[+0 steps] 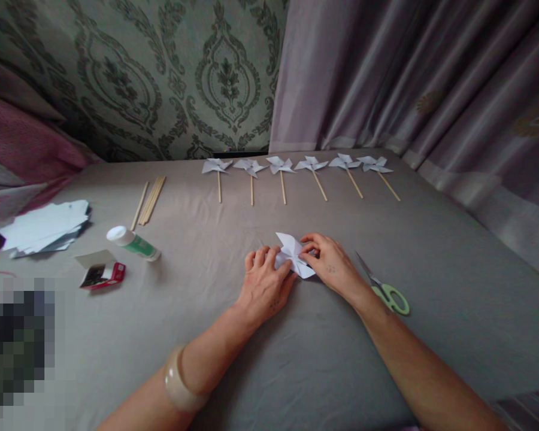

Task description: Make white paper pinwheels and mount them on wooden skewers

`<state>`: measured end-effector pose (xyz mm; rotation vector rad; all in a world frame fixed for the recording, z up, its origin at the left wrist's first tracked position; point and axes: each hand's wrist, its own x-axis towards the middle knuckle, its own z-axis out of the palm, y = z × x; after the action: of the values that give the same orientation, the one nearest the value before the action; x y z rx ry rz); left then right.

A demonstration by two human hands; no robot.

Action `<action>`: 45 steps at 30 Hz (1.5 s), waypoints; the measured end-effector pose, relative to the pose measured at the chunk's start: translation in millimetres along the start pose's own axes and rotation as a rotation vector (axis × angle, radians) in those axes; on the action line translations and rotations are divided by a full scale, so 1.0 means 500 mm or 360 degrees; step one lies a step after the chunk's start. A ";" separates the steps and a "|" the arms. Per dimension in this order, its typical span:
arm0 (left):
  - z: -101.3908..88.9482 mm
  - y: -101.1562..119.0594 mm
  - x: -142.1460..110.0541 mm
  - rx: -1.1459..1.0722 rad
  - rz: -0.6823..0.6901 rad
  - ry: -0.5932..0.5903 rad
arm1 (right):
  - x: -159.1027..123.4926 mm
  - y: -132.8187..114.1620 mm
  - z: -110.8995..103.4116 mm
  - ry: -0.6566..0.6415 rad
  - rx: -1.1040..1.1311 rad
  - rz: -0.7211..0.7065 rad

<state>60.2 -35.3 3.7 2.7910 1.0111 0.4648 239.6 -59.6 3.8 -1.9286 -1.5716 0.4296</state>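
Left hand (264, 278), closed over the left side of a paper pinwheel (291, 244), thumb near its centre; right hand (330, 260), fingers narrowed on the right side of the same piece, just right of the frame's centre. Likely faults: a vane may spring loose if either hold slackens; the thin paper may crease or tear if pressed unevenly. Just beside the right forearm lie green-handled scissors (394, 299), the nearest obstacle, which a sideways sweep could catch. On the cloth-covered worktop (197, 293), at left: a small open box (117, 274), a glue stick (137, 243), apparently upright and liable to tip if brushed, sticks (153, 200), and a paper stack (45, 227). At upper centre to right, six mounted pinwheels (284, 166) form a row before the wall and curtain (341, 72), well apart from the hands.
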 end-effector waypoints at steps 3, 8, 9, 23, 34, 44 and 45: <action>0.000 0.000 0.001 -0.0004 -0.0001 0.0005 | -0.001 0.004 0.009 0.0028 0.0056 0.0041; 0.001 -0.001 0.000 -0.0015 0.0001 0.0006 | -0.004 0.000 0.015 0.0022 0.0083 0.0119; 0.001 -0.001 0.000 -0.0014 0.0000 0.0004 | -0.004 -0.001 0.016 0.0025 0.0080 0.0130; 0.001 -0.001 0.000 0.0003 0.0003 0.0003 | -0.012 -0.003 0.025 0.0103 -0.0128 0.0055; -0.002 0.001 0.001 0.0001 -0.0010 -0.0024 | -0.019 -0.015 0.030 0.0155 -0.0243 0.0047; 0.002 -0.002 -0.001 -0.0003 0.0006 0.0001 | -0.020 -0.021 0.031 0.0170 -0.0311 0.0068; 0.002 -0.002 -0.001 -0.0004 0.0006 0.0003 | -0.020 -0.021 0.031 0.0174 -0.0319 0.0062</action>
<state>59.6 -34.9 2.5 2.7911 1.0051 0.4687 219.8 -64.1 -2.5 -2.0981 -1.5579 0.1843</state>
